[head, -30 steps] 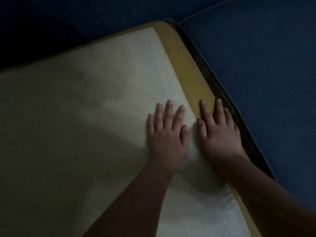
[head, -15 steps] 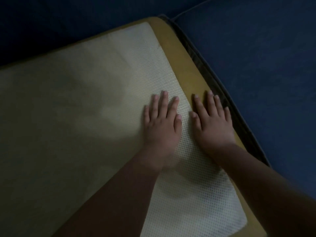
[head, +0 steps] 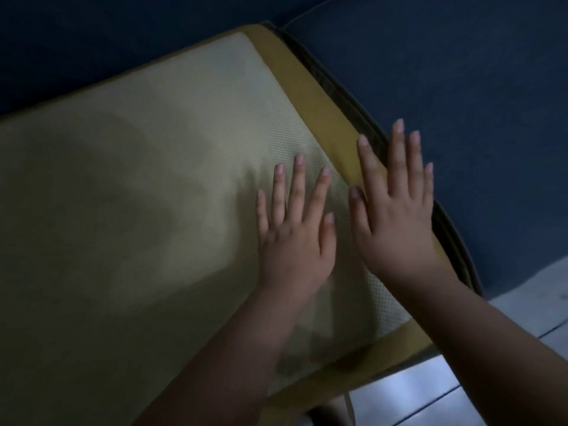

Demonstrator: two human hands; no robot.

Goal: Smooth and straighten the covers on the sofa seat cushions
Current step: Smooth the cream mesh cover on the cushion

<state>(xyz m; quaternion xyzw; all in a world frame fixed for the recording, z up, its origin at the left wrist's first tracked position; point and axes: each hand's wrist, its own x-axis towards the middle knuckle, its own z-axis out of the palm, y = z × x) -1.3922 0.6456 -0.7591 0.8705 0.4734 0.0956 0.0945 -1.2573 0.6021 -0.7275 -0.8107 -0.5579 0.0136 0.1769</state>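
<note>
Head view, cushion (head: 147, 210) under hands (head: 295, 244) (head: 396, 219), perhaps touching

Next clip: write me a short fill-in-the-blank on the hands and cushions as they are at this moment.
1. The left hand lies flat on the pale dotted panel of the seat cushion, holding ____.
2. The right hand is over the mustard border, fingers straight, pointing toward the neighbouring cushion, which is dark ____.
3. Of the two hands, the ____ one is nearer the floor tiles.
Missing words: nothing; blue; right.
</note>
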